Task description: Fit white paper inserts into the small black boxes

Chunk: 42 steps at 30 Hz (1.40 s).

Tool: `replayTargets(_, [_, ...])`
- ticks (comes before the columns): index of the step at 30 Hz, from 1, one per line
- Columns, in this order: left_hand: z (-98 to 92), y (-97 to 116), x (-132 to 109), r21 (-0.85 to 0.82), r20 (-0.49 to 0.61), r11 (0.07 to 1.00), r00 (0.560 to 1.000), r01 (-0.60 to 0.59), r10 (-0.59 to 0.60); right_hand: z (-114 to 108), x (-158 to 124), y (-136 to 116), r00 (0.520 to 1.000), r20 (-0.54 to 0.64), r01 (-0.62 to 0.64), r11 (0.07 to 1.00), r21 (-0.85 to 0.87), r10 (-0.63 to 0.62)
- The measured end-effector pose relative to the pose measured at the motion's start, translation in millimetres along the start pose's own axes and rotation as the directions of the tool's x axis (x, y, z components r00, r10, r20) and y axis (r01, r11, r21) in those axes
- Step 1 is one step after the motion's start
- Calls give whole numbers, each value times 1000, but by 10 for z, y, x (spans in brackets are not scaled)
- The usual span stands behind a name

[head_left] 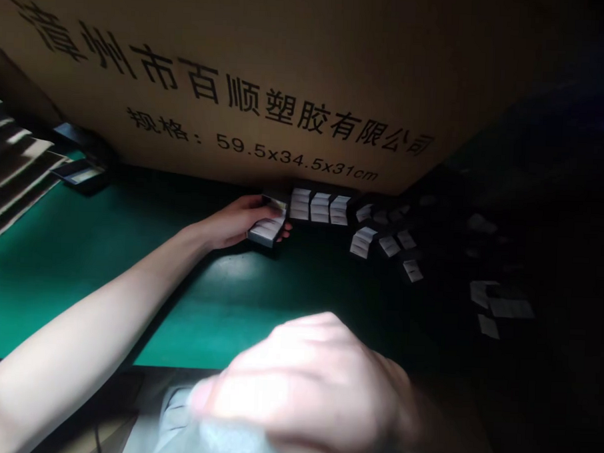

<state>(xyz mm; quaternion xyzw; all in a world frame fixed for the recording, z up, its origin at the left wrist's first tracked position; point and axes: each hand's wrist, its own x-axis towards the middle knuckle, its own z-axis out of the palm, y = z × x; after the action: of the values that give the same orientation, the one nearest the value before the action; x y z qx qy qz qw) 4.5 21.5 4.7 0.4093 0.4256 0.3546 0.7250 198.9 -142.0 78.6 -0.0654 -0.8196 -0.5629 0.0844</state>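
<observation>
My left hand (232,222) is closed around a small dark box (268,230) with a whitish, banded top, its thumb lying on the top face. The box is at the far side of the green table (220,276), beside a row of similar white-topped pieces (320,207). Close to the camera, over the table's near edge, my right hand (305,387) is curled with its knuckles up, overexposed and blurred. Its fingertips are mostly hidden, and a pale, blurred shape (237,443) shows just below it; whether the hand holds it cannot be made out.
A large cardboard box (228,83) with black printing stands along the back. More white-topped pieces (364,242) lie scattered toward the dark right side. At the far left are a dark open case (81,173) and a striped stack (14,167).
</observation>
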Motion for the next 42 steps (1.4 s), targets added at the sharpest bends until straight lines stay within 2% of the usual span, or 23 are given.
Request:
replayTargets(1, [14, 10, -13, -7, -6, 1000, 1000, 5, -5, 68, -20, -17, 995, 37, -104, 968, 227, 98])
replayTargets(2, [27, 20, -25, -16, -9, 1000, 1000, 10, -10, 136, -63, -67, 966, 118, -259, 826, 500, 231])
replayTargets(3, [39, 29, -37, -26, -13, 1000, 1000, 14, -14, 200, -125, -147, 903, 246, -414, 561, 717, 352])
replayTargets(4, [50, 37, -48, -35, -19, 999, 1000, 17, -17, 256, -202, -250, 818, 387, -519, 256, 816, 424])
replayTargets(5, [60, 44, -56, -43, -27, 999, 999, 19, -20, 302, -284, -367, 728, 506, -570, 0, 821, 463])
replayTargets(6, [69, 49, -63, -50, -35, 999, 999, 21, -23, 335, -363, -488, 647, 581, -589, -159, 792, 494])
replayTargets(8, [84, 58, -70, -56, -44, 998, 999, 27, -29, 359, -482, -700, 523, 658, -585, -333, 739, 542])
replayTargets(11, [93, 62, -64, -63, -57, 998, 998, 24, -27, 333, -523, -866, 416, 706, -560, -450, 695, 573])
replayTargets(15, [68, 50, -47, -69, -61, 998, 998, 10, -14, 320, -456, -874, 331, 772, -568, -538, 623, 543])
replayTargets(16, [58, 45, -45, -61, -53, 998, 998, 13, -17, 328, -443, -868, 323, 775, -566, -546, 618, 543])
replayTargets(20, [30, 22, -48, -21, -19, 1000, 1000, 0, 0, 365, -423, -868, 337, 735, -534, -523, 664, 589])
replayTargets(24, [21, 9, -50, -23, -35, 1000, 999, 9, -10, 347, -462, -862, 346, 731, -523, -526, 671, 588])
replayTargets(27, [24, 23, -53, -34, -41, 999, 999, 1, -2, 322, -662, -803, 301, 731, -581, -490, 650, 613])
replayTargets(28, [26, 32, -56, -38, -38, 999, 999, -1, -1, 321, -788, -771, 261, 724, -625, -460, 631, 639])
replayTargets(30, [31, 53, -63, -50, -29, 999, 1000, 5, -7, 339, -1138, -693, 143, 705, -733, -404, 547, 695])
replayTargets(32, [34, 70, -68, -71, -19, 997, 1000, 12, -14, 385, -1589, -599, -35, 667, -827, -397, 399, 744])
replayTargets(35, [33, 78, -61, -100, -8, 995, 1000, 23, -24, 495, -2292, -425, -339, 527, -853, -491, 176, 779])
replayTargets(36, [30, 76, -55, -104, -5, 994, 1000, 26, -27, 539, -2490, -358, -372, 509, -867, -486, 109, 777])
replayTargets(37, [27, 73, -48, -105, -3, 994, 1000, 27, -28, 585, -2657, -288, -360, 498, -896, -441, 50, 788])
replayTargets(40, [17, 62, -30, -95, 1, 995, 1000, 21, -21, 736, -2960, -85, -229, 552, -962, -274, -2, 802])
replayTargets(42, [17, 59, -26, -87, 5, 996, 1000, 26, -26, 846, -3035, 20, -172, 609, -972, -233, 22, 774])
